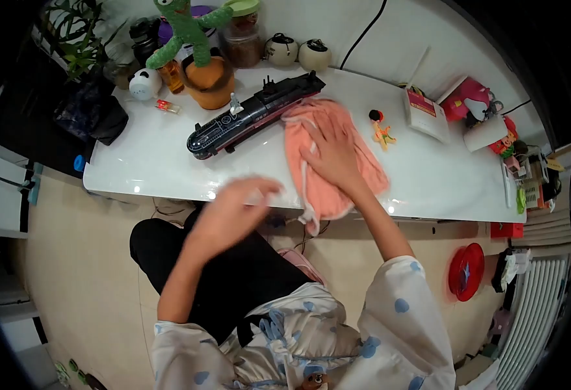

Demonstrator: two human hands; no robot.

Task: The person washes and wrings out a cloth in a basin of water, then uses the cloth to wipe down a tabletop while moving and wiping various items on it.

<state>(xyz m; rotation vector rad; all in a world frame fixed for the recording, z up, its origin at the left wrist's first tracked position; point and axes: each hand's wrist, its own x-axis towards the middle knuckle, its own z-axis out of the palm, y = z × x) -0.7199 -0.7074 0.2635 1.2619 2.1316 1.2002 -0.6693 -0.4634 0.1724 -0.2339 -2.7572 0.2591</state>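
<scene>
An orange-pink towel with a pale edge (pixel 363 166) lies on the white table, one corner hanging over the front edge. My right hand (pixel 331 153) rests flat on it with fingers spread. To its left, my left hand (pixel 233 211) is raised near the table's front edge, blurred by motion; its thumb and fingers look apart, with nothing visible between them. A black toy submarine (pixel 253 117) lies at an angle behind my hands, its right end beside the towel. On its deck sits a small grey-white figure (pixel 236 104).
A small orange figure (pixel 382 131) lies right of the towel. Behind the submarine stand an orange pot with a green plush cactus (pixel 197 36), jars and two round cream pots (pixel 314 55). A white box (pixel 426 115) and toys fill the right side. A red stool (pixel 467 273) is on the floor.
</scene>
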